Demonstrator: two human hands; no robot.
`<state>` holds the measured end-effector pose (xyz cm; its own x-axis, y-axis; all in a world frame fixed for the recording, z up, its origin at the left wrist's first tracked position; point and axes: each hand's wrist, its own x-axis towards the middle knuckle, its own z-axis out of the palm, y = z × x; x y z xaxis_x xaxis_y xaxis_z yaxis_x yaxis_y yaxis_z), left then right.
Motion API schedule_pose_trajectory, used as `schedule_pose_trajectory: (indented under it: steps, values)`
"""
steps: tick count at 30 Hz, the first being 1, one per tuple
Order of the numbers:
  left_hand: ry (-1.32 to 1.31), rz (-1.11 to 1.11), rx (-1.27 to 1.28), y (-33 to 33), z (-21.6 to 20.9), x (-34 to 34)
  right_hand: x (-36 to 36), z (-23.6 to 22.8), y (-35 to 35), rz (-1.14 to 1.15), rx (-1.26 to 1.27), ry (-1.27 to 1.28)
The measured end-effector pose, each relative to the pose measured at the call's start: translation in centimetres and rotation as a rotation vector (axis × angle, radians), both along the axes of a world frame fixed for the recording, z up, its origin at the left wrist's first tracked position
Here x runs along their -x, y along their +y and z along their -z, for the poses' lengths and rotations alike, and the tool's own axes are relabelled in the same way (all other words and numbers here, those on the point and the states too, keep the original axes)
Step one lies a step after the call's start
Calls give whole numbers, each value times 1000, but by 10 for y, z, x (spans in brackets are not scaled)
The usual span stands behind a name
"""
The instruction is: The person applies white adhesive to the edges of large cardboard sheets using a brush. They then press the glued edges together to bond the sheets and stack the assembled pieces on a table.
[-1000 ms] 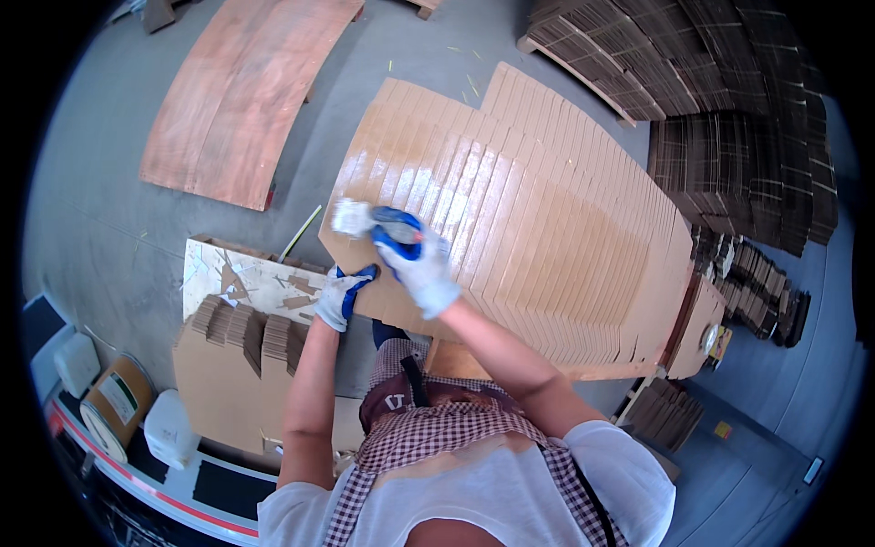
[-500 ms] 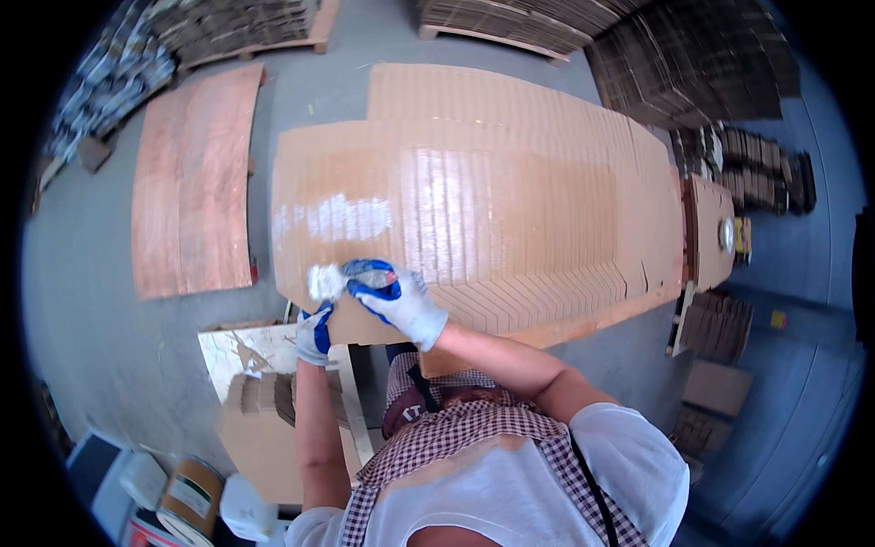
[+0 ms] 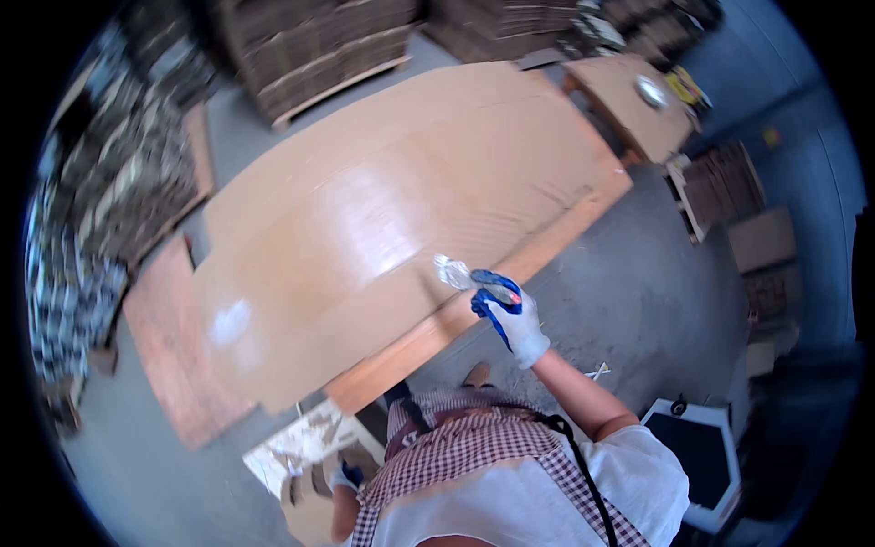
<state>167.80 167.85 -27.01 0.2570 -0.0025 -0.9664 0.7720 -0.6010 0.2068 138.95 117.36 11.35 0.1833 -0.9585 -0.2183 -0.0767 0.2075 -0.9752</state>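
Observation:
My right hand (image 3: 512,319), in a white glove with blue-coated fingers, is closed around a brush. The wet white head of the brush (image 3: 453,272) points left, above the near edge of the large cardboard sheets (image 3: 301,219) on the table. A glossy wet patch covers the middle of the top sheets. My left hand (image 3: 346,474), gloved alike, is low at my left beside cut cardboard pieces (image 3: 310,497) on a white board (image 3: 305,442). Its fingers are partly hidden and blurred, so I cannot see whether they grip a piece.
The table's wooden edge (image 3: 483,301) runs diagonally before me. A small table (image 3: 629,114) with a round silver container (image 3: 651,91) stands at the far right. Stacked cardboard on a pallet (image 3: 319,59) is beyond. A plywood sheet (image 3: 173,337) lies left.
My view has turned to the right. My right hand has lifted the brush away from the sheet's left part toward the near edge. My left hand has left the sheet's edge and dropped to the cut pieces.

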Motion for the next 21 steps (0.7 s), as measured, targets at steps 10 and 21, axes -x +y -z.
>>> schedule_pose_trajectory:
  steps: [10,21]
  values:
    - [-779,1899,619,-238,13,161,342,-10,28,608,226,-217]
    - [37,1094,569,-524,-98,402,542,-38,-65,828,358,-280]
